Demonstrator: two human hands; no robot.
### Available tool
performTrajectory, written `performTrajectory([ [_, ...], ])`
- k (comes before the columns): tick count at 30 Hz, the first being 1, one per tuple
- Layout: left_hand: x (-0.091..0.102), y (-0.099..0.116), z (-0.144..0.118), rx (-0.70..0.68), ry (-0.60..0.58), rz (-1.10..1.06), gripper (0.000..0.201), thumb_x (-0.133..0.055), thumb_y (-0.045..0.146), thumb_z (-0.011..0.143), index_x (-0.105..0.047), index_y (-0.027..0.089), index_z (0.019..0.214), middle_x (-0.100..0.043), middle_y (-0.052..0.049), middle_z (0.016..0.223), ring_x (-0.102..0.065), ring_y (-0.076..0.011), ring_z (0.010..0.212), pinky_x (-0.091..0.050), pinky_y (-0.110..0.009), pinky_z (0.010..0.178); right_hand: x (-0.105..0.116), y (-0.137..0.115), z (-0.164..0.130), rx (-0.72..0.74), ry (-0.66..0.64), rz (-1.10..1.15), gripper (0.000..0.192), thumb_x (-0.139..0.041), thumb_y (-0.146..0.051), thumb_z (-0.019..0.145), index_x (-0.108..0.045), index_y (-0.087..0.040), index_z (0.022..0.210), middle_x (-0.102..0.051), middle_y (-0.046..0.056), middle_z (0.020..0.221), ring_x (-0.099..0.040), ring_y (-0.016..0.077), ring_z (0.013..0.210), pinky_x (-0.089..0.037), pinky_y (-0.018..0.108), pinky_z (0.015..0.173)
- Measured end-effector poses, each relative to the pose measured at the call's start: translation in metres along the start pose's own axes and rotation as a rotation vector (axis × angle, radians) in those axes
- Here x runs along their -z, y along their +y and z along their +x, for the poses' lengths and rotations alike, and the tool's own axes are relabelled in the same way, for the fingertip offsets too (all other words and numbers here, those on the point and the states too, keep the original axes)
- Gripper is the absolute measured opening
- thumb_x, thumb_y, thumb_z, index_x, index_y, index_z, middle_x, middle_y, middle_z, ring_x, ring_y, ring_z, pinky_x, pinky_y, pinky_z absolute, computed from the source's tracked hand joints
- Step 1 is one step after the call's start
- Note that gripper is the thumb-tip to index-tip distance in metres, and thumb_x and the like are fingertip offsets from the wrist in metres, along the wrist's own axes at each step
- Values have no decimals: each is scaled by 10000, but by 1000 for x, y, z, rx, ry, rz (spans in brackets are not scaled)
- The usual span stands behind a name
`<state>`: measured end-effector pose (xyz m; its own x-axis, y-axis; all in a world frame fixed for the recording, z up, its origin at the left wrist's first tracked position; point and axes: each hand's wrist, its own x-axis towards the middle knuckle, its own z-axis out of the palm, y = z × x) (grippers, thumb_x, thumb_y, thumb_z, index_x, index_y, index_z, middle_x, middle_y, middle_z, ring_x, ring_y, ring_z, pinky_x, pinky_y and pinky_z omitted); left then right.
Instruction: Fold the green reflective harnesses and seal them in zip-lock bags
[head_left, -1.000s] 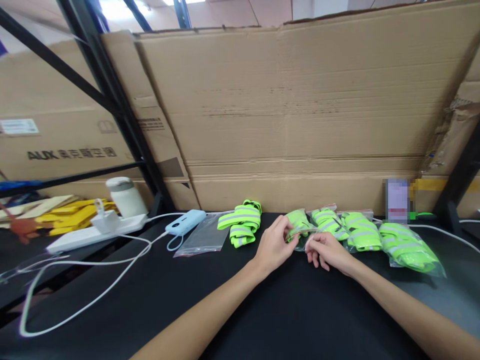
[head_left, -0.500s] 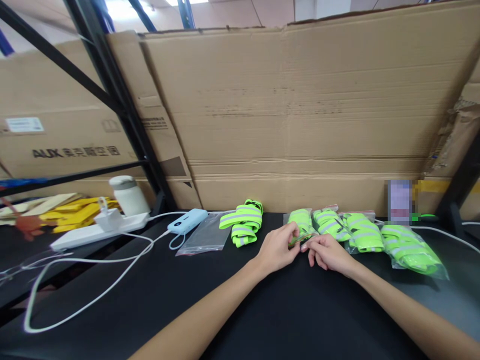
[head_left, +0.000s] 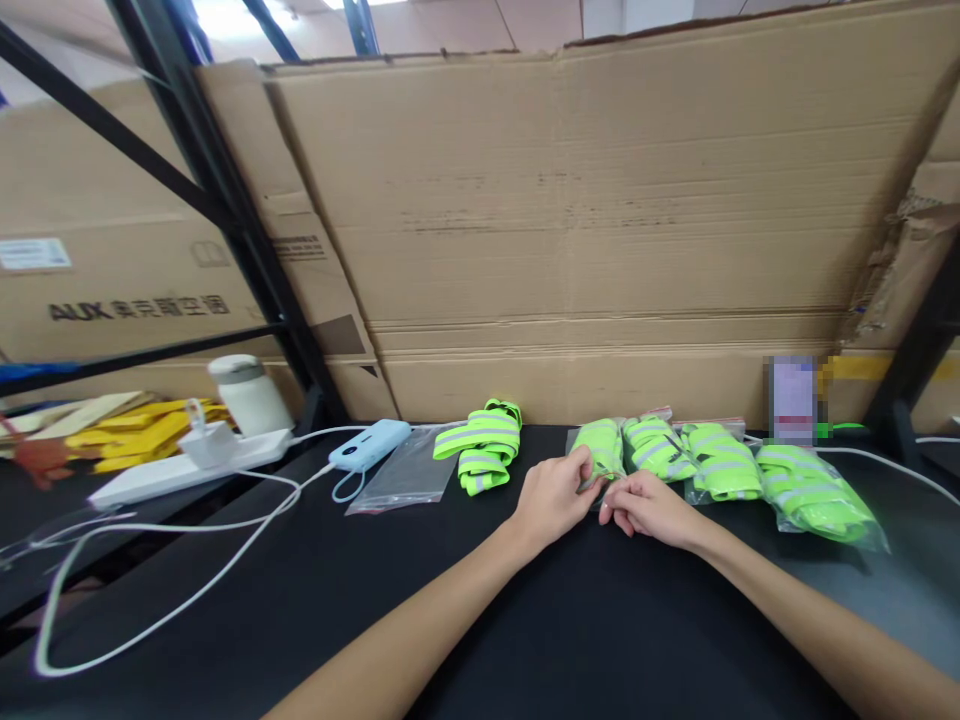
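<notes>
Toward the worktop's [head_left: 615,620] far edge, the left hand [head_left: 553,502] pinches the near end of a bag of green strap [head_left: 601,443]; the right hand [head_left: 649,510] curls narrow beside it — whether it grips, I cannot tell. Uneven finger pressure could crease that bag — or stray knuckles nudge the neighbouring bag [head_left: 654,447].
</notes>
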<state>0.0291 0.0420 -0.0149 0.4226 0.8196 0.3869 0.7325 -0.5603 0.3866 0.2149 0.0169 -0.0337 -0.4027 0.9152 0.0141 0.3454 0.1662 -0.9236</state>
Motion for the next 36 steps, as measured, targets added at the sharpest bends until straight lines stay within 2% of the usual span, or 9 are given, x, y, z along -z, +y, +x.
performTrajectory([
  [4, -2, -1, 3, 19, -29, 26, 223, -647, 264, 868, -470, 228, 737, -481, 64, 570, -517, -142, 556, -230, -250, 540, -2, -3, -2, 20, 67, -104, 301, -473, -294, 911, -666, -170, 716, -512, -37, 465, -399, 99, 417, -296, 224, 461],
  [9, 4, -12, 6, -37, -80, -8, 173, -629, 254, 879, -495, 231, 772, -474, 68, 574, -511, -138, 556, -261, -244, 545, -5, -10, -11, 55, 402, -354, 365, -683, -382, 807, -389, -226, 658, -425, -60, 536, -365, 114, 503, -222, 251, 511],
  [13, 12, -19, 6, -156, -155, -50, 87, -623, 249, 853, -537, 237, 853, -500, 60, 636, -532, -142, 605, -313, -239, 560, -4, -10, -14, 186, 623, -687, 365, -696, -471, 808, -422, -237, 749, -531, -23, 672, -465, 150, 573, -293, 263, 533],
  [17, 18, -17, 4, -150, -99, 69, 82, -590, 242, 845, -527, 234, 898, -576, 8, 876, -585, -158, 699, -370, -258, 598, -1, -5, -15, 290, 571, -766, 287, -611, -410, 897, -578, -238, 1124, -645, 83, 1105, -613, 181, 689, -437, 286, 575],
  [21, 18, -13, 2, -7, -51, 241, 216, -587, 409, 897, -505, 219, 960, -560, -55, 1018, -643, -226, 811, -404, -294, 609, 1, -2, -15, 315, 449, -775, 409, -522, -330, 977, -553, -270, 1380, -677, 90, 1177, -695, 237, 899, -544, 336, 721],
  [23, 17, -12, 1, 67, -56, 300, 281, -567, 471, 918, -493, 208, 986, -565, -82, 1037, -658, -265, 862, -420, -309, 630, 2, -1, -15, 318, 420, -761, 415, -515, -307, 985, -569, -261, 1393, -705, 84, 1153, -693, 256, 1002, -555, 356, 803],
  [26, 15, -14, 2, 136, -86, 283, 308, -566, 491, 925, -472, 205, 994, -599, -84, 976, -666, -279, 848, -413, -307, 637, 2, -2, -14, 298, 412, -730, 388, -538, -304, 973, -623, -259, 1348, -726, 72, 1141, -705, 240, 939, -558, 346, 791],
  [31, 9, -27, 6, 134, -114, 44, 172, -614, 293, 896, -455, 236, 929, -579, 24, 695, -614, -209, 659, -327, -257, 569, 4, -1, -12, 293, 393, -705, 330, -542, -299, 964, -692, -269, 1256, -736, 48, 1046, -652, 184, 711, -532, 305, 674],
  [36, 6, -35, 10, 140, -80, -1, 178, -644, 219, 849, -469, 233, 824, -561, 48, 654, -574, -165, 624, -317, -234, 579, 4, 0, -12, 326, 375, -671, 316, -529, -283, 961, -714, -260, 1216, -725, 52, 987, -613, 168, 667, -508, 292, 646],
])
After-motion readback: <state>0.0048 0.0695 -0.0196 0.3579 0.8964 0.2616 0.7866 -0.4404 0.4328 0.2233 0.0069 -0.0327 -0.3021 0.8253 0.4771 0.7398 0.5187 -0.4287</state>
